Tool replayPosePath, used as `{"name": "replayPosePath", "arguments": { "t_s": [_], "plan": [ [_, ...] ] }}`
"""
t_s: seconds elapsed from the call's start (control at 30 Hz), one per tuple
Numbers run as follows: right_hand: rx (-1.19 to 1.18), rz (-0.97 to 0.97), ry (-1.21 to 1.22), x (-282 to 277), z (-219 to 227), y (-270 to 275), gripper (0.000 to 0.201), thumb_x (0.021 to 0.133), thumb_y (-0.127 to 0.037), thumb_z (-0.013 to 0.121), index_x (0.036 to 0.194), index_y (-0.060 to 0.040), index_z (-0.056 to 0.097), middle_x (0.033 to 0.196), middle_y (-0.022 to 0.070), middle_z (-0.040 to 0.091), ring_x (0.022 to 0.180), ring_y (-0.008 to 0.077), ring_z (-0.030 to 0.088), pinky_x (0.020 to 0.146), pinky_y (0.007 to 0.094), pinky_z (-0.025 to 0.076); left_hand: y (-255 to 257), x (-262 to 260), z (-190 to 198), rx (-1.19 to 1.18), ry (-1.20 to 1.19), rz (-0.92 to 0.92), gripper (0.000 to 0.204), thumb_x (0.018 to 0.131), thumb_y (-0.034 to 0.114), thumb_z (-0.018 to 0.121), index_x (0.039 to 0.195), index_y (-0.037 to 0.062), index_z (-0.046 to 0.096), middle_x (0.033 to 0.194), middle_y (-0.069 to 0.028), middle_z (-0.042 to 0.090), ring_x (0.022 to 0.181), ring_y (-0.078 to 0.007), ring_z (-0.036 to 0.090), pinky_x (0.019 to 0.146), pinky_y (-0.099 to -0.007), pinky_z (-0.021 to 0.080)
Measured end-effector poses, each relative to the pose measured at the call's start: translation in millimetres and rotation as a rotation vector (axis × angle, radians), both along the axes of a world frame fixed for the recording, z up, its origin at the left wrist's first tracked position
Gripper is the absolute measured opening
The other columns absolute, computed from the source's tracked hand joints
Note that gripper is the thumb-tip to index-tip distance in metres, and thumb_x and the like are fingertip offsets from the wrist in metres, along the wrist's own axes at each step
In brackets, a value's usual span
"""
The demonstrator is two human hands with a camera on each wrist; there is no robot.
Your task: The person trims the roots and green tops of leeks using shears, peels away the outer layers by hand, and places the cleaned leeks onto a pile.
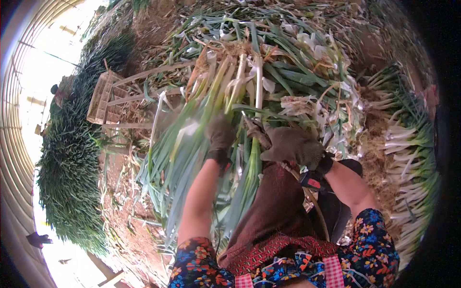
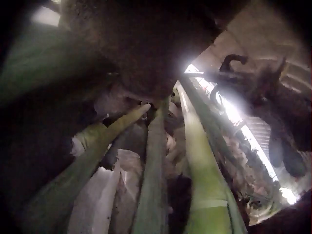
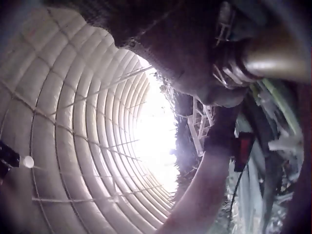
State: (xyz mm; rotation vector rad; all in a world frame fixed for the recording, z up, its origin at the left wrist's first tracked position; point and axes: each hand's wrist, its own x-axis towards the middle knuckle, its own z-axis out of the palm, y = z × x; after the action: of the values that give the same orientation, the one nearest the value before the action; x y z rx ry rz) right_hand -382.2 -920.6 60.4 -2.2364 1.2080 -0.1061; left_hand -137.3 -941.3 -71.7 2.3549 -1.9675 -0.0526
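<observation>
My gloved left hand (image 1: pixel 221 137) is curled over long green onions (image 1: pixel 242 84), its fingers partly blurred and hidden. Their roots point away from me, and their leaves (image 1: pixel 180 168) fan back toward my lap. In the left wrist view, green onion stalks (image 2: pixel 202 175) run out from beneath the dark glove (image 2: pixel 131 44). My gloved right hand (image 1: pixel 293 146) grips a dark air gun (image 1: pixel 259 134), its tip pointing at the stalks just right of the left hand. A tan hose (image 3: pixel 278 61) with a clamp leads into the gun and crosses my lap.
Peeled green onions (image 1: pixel 403 149) lie in rows at the right. A large heap of unpeeled green onions (image 1: pixel 69 177) stands at the left, near a wooden rack (image 1: pixel 108 98). Stripped leaves and skins (image 1: pixel 331 103) cover the ground ahead. A ribbed tunnel wall (image 3: pixel 73 122) curves overhead.
</observation>
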Motion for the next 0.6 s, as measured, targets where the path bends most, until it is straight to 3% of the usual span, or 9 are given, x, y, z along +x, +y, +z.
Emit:
{"name": "replayPosePath", "arguments": {
  "t_s": [0.07,0.17,0.23,0.3,0.37,0.47,0.6],
  "plan": [
    [0.156,-0.054,-0.014,-1,8,-5,0.083,0.071,-0.039,0.071,0.134,0.0069,0.041,0.090,0.0300,0.066,0.084,0.0454,0.066,0.076,0.0525,0.053,14,0,3,0.054,0.059,-0.020,0.025,0.091,0.031,0.056,0.103,0.0091,0.062,0.089,-0.0210,0.069,0.075,-0.0390,0.068,0.062,-0.0536,0.050],
    [-0.020,-0.125,0.012,-8,-28,-22,0.080,0.070,-0.038,0.071,0.131,0.0048,0.043,0.088,0.0295,0.066,0.084,0.0454,0.066,0.076,0.0531,0.052,34,5,2,-0.139,0.092,-0.123,0.027,0.090,0.034,0.059,0.099,0.0083,0.061,0.085,-0.0198,0.068,0.073,-0.0394,0.067,0.061,-0.0525,0.051],
    [-0.019,-0.106,-0.029,-3,-3,-19,0.078,0.070,-0.037,0.072,0.130,0.0040,0.044,0.086,0.0287,0.066,0.082,0.0452,0.065,0.075,0.0534,0.051,32,11,-10,-0.115,0.045,-0.106,0.030,0.089,0.036,0.061,0.096,0.0069,0.061,0.083,-0.0185,0.067,0.073,-0.0393,0.067,0.061,-0.0514,0.051],
    [0.003,-0.121,-0.056,2,2,-21,0.076,0.069,-0.035,0.072,0.128,0.0035,0.045,0.085,0.0280,0.066,0.081,0.0452,0.065,0.074,0.0537,0.051,29,10,0,-0.060,0.079,-0.110,0.031,0.089,0.036,0.062,0.095,0.0060,0.061,0.081,-0.0178,0.067,0.073,-0.0393,0.067,0.061,-0.0509,0.052],
    [0.005,-0.180,-0.055,8,-17,-31,0.073,0.068,-0.034,0.072,0.127,0.0034,0.047,0.084,0.0277,0.066,0.081,0.0453,0.065,0.074,0.0538,0.050,27,18,16,0.032,0.186,-0.144,0.032,0.088,0.036,0.063,0.096,0.0056,0.061,0.079,-0.0177,0.066,0.073,-0.0394,0.067,0.062,-0.0509,0.052],
    [0.035,-0.179,-0.070,10,-23,-44,0.071,0.068,-0.033,0.072,0.124,0.0045,0.048,0.083,0.0277,0.066,0.080,0.0456,0.065,0.074,0.0539,0.050,18,47,-1,0.000,0.235,-0.260,0.032,0.087,0.037,0.064,0.096,0.0064,0.060,0.078,-0.0202,0.067,0.073,-0.0415,0.067,0.063,-0.0522,0.051],
    [0.044,-0.181,-0.059,18,-23,-47,0.072,0.067,-0.035,0.072,0.122,0.0061,0.049,0.086,0.0286,0.065,0.083,0.0459,0.065,0.075,0.0532,0.051,26,52,14,0.119,0.328,-0.083,0.032,0.087,0.037,0.063,0.097,0.0070,0.060,0.080,-0.0233,0.067,0.077,-0.0445,0.066,0.066,-0.0539,0.050]
  ]
}}
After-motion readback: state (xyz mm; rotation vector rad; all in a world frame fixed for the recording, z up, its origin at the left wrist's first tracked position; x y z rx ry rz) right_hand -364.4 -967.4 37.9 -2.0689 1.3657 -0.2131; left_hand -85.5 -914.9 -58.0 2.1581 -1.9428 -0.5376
